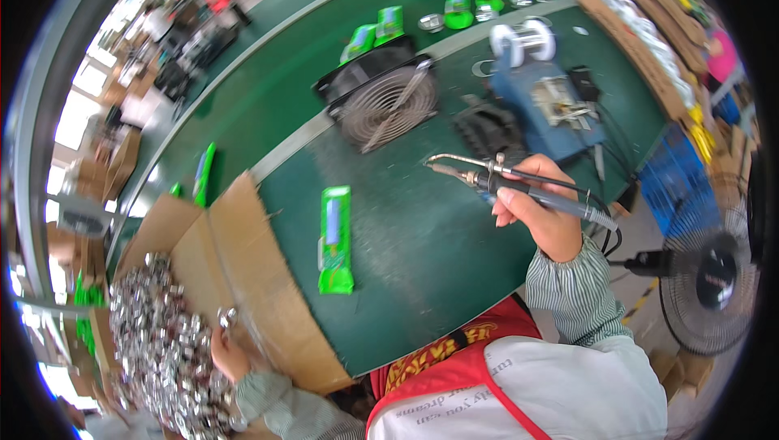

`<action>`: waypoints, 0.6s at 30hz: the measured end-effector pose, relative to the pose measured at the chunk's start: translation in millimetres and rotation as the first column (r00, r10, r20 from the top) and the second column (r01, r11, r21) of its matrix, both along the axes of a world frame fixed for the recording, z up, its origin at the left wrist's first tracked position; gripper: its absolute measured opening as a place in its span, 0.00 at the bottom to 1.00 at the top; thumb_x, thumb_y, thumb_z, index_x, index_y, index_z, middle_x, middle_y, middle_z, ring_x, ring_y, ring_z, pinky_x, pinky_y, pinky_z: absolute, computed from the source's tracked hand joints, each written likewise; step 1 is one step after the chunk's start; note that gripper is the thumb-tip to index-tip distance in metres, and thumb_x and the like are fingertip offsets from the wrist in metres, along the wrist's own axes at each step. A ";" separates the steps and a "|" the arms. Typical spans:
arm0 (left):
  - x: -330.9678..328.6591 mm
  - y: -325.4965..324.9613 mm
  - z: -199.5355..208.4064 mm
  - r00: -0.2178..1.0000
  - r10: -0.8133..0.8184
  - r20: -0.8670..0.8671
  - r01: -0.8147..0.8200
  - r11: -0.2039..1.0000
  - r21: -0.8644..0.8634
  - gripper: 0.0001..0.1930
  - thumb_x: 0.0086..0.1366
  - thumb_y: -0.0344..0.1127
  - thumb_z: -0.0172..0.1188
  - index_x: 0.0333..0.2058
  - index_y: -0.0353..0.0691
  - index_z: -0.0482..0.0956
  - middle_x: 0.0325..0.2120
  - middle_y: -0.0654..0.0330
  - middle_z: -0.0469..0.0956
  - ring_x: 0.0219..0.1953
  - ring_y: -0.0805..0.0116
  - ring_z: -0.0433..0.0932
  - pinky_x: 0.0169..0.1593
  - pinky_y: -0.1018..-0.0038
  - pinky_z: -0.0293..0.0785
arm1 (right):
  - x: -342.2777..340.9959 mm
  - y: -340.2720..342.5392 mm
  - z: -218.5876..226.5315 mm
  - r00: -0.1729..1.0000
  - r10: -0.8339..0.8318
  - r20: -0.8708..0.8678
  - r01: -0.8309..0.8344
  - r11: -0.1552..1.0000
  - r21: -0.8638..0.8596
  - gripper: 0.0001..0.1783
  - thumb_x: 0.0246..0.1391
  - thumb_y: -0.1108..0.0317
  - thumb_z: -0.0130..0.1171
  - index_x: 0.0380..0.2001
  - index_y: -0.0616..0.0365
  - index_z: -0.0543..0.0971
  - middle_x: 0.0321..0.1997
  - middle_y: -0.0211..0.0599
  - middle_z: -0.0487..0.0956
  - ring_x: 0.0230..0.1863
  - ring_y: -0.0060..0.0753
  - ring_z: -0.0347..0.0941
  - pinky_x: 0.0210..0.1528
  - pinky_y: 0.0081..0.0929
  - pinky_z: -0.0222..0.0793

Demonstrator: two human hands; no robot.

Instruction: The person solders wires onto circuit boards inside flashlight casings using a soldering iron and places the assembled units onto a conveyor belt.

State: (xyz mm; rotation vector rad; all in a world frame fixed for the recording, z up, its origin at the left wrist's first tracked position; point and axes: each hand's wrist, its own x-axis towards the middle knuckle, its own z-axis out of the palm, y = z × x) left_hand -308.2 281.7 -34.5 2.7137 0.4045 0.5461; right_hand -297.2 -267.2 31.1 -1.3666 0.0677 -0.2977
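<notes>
In my right hand [540, 204] is a soldering iron [540, 196] with a dark grey handle and a thin curved feed tube beside its tip. It is raised above the green work surface, its tip pointing left. My left hand [230, 353] is at the lower left, by a cardboard box heaped with small shiny metal parts [166, 334]. Its fingertips are closed on one shiny metal part [227, 316] over the box flap. Between my hands, a bright green plastic piece [334, 268] with a blue block in it lies on the green mat [406, 278], touched by neither hand.
A square black fan with a wire guard [388, 107] stands beyond the green piece. Behind my right hand is a blue solder feeder [540, 107] with a white spool [523, 40]. Several green pieces line the conveyor [284, 91]. A standing fan [714, 278] is at right.
</notes>
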 end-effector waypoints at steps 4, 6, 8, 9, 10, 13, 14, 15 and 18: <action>9.4 -21.9 -27.0 0.998 0.039 0.054 -0.039 0.999 0.003 0.20 0.48 0.18 0.41 0.42 0.29 0.72 0.37 0.47 0.75 0.43 0.53 0.73 0.49 0.66 0.66 | -19.5 -49.1 15.9 0.970 -0.245 -0.002 0.242 0.959 -0.148 0.08 0.47 0.76 0.56 0.32 0.66 0.70 0.22 0.39 0.75 0.21 0.21 0.73 0.23 0.16 0.70; 6.8 -35.8 -27.6 0.993 0.009 0.115 -0.003 0.999 -0.045 0.21 0.48 0.18 0.41 0.43 0.30 0.71 0.39 0.47 0.74 0.44 0.53 0.72 0.50 0.64 0.65 | -23.5 -65.7 17.5 0.968 -0.251 -0.001 0.243 0.937 -0.249 0.08 0.48 0.75 0.55 0.32 0.65 0.70 0.22 0.37 0.75 0.21 0.20 0.72 0.23 0.16 0.70; -1.7 -46.2 -24.3 0.984 -0.006 0.179 0.022 0.996 -0.088 0.22 0.47 0.18 0.41 0.44 0.30 0.70 0.40 0.46 0.73 0.45 0.52 0.71 0.51 0.63 0.64 | -22.1 -72.2 18.4 0.971 -0.238 -0.014 0.228 0.944 -0.240 0.08 0.48 0.75 0.56 0.32 0.64 0.70 0.22 0.37 0.75 0.21 0.20 0.72 0.22 0.16 0.70; -9.1 -47.9 -24.2 0.984 0.032 0.177 -0.028 0.999 -0.026 0.24 0.46 0.18 0.41 0.45 0.31 0.69 0.42 0.46 0.72 0.46 0.51 0.70 0.51 0.63 0.63 | -20.6 -74.1 17.6 0.974 -0.222 -0.037 0.208 0.951 -0.230 0.08 0.47 0.74 0.56 0.32 0.64 0.70 0.23 0.36 0.75 0.21 0.19 0.72 0.22 0.16 0.70; -14.0 -51.2 -22.7 0.982 0.061 0.180 -0.069 0.997 0.038 0.25 0.45 0.18 0.41 0.47 0.31 0.68 0.45 0.45 0.70 0.47 0.50 0.68 0.51 0.63 0.63 | -19.7 -76.5 15.4 0.973 -0.229 -0.025 0.218 0.949 -0.228 0.08 0.47 0.74 0.56 0.32 0.64 0.70 0.23 0.36 0.75 0.21 0.19 0.72 0.22 0.16 0.70; -41.5 -56.0 -20.4 0.968 0.062 0.243 -0.117 0.969 0.218 0.21 0.52 0.21 0.45 0.47 0.32 0.67 0.46 0.45 0.67 0.47 0.48 0.67 0.51 0.62 0.63 | -4.9 -75.6 5.9 0.979 -0.181 -0.090 0.159 0.964 -0.212 0.08 0.46 0.72 0.58 0.29 0.61 0.70 0.22 0.33 0.74 0.21 0.19 0.72 0.21 0.17 0.71; -53.9 -57.9 -17.0 0.963 0.060 0.262 -0.120 0.968 0.220 0.21 0.52 0.21 0.45 0.47 0.32 0.67 0.46 0.45 0.67 0.47 0.48 0.67 0.51 0.62 0.63 | 0.6 -72.8 5.0 0.979 -0.167 -0.115 0.141 0.968 -0.209 0.08 0.46 0.71 0.58 0.28 0.60 0.70 0.21 0.32 0.74 0.21 0.19 0.72 0.21 0.17 0.70; -65.6 -59.4 -14.8 0.963 0.110 0.245 -0.168 0.958 0.230 0.21 0.52 0.23 0.46 0.48 0.33 0.66 0.45 0.45 0.67 0.47 0.47 0.67 0.51 0.61 0.62 | 8.3 -73.7 -3.1 0.989 -0.130 -0.063 0.115 0.970 -0.212 0.07 0.46 0.71 0.58 0.27 0.59 0.70 0.20 0.30 0.73 0.20 0.19 0.71 0.20 0.17 0.69; -75.4 -90.0 -21.8 0.959 0.105 0.264 -0.170 0.956 0.238 0.18 0.57 0.29 0.49 0.48 0.33 0.66 0.44 0.45 0.67 0.46 0.46 0.66 0.50 0.60 0.62 | 18.5 -77.4 -21.2 0.990 -0.125 -0.064 0.104 0.959 -0.264 0.07 0.44 0.69 0.58 0.26 0.55 0.71 0.20 0.28 0.72 0.20 0.18 0.71 0.21 0.17 0.67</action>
